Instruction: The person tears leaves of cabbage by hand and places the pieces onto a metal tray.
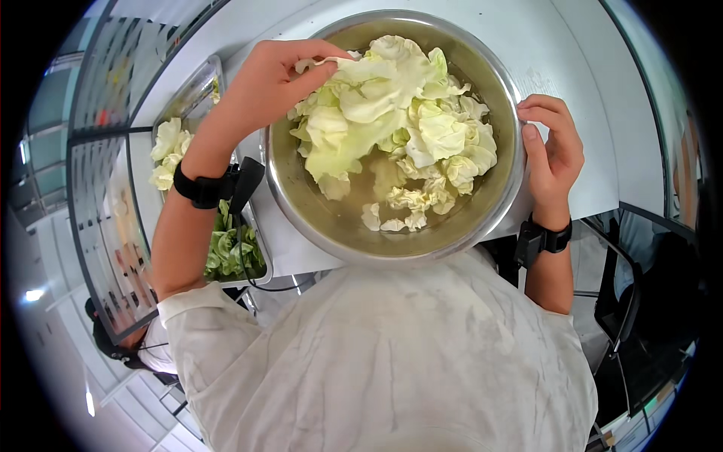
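Observation:
A wide stainless steel basin (296,212) stands in front of me, touching or close to my shirt. It holds cloudy water (342,217) and a heap of pale cabbage leaves (446,133). At the basin's upper left, my left hand (277,76) pinches the edge of a large cabbage leaf (375,93) between thumb and fingers. That leaf spreads over the heap. My right hand (556,141) is at the right side, its bent fingertips against the outside of the rim and nothing in its palm. Small crinkled leaf pieces (415,219) float near the basin's front.
Left of the basin, partly behind my left arm, are a metal tray (212,70) with pale leaves (169,147) and a tray of green leaves (231,254). Framed partitions border the white table (587,113). A black chair (627,294) stands right; a person (155,344) is at lower left.

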{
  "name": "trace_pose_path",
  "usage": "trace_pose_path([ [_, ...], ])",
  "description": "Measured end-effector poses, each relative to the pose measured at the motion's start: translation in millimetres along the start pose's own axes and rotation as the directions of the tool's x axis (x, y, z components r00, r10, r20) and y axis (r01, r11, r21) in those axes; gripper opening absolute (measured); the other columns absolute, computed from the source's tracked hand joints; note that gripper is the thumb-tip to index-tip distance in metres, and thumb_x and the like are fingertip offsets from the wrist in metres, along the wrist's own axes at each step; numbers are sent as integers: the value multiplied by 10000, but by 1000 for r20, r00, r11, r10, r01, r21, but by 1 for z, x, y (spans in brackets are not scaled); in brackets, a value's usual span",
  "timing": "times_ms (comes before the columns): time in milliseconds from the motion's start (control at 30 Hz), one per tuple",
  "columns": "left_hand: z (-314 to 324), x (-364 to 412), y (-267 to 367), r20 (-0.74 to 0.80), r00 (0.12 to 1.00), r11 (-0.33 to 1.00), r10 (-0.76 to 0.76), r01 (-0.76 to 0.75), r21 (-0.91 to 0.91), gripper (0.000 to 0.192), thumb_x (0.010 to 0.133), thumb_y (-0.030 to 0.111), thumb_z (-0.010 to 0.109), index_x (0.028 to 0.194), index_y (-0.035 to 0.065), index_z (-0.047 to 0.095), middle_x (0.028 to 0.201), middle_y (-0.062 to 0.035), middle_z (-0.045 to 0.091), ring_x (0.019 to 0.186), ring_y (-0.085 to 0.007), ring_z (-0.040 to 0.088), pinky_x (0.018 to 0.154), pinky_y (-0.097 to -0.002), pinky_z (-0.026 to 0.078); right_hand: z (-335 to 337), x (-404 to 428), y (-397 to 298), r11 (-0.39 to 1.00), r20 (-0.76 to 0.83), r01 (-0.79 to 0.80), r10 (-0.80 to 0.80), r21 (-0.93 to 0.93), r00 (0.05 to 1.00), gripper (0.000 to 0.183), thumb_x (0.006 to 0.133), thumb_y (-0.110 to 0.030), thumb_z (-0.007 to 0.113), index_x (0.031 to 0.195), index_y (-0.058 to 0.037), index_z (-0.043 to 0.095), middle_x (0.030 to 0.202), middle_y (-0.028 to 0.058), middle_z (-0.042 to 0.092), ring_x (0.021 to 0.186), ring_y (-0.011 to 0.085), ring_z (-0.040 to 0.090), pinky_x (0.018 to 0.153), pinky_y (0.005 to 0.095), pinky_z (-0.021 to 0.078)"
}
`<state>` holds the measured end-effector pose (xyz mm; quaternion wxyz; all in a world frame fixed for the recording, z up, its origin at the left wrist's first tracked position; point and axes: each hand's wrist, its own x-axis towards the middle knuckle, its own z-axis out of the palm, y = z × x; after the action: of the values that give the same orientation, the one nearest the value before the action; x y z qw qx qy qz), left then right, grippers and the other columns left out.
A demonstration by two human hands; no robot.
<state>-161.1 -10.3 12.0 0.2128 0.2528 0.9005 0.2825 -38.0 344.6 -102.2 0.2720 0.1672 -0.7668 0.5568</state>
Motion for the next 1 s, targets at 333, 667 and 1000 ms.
trace_pose_path([
  [333, 4, -4, -1, -173, 975, 847, -136, 23, -530, 316, 1076, 148, 594, 1323, -36, 659, 1185, -76, 729, 1047, -162, 726, 937, -313, 602, 0, 0, 0, 1000, 9, -4, 4, -14, 1000, 192, 894, 47, 636, 1070, 21, 710, 1112, 167, 711, 1007, 270, 666, 924, 362, 506],
  [667, 11, -11, 6, -220, 975, 923, -8, -77, -376, 202, 1035, 91, 626, 1206, -7, 670, 1245, -87, 729, 1116, -237, 731, 1019, -343, 559, 0, 1, 0, 1000, 5, 9, -9, -1, 1000, 189, 890, 55, 628, 1059, 19, 706, 1098, 162, 709, 997, 273, 667, 915, 356, 510],
  [1000, 39, -38, 53, -34, 933, 832, 359, -304, 464, 475, 836, 116, 804, 1279, 70, 636, 1427, -112, 622, 1309, -365, 583, 1083, -455, 497, 0, 2, -3, 1000, 16, 14, -14, -8, 1000, 178, 891, 52, 635, 1050, 20, 708, 1091, 163, 711, 990, 272, 671, 905, 358, 516],
])
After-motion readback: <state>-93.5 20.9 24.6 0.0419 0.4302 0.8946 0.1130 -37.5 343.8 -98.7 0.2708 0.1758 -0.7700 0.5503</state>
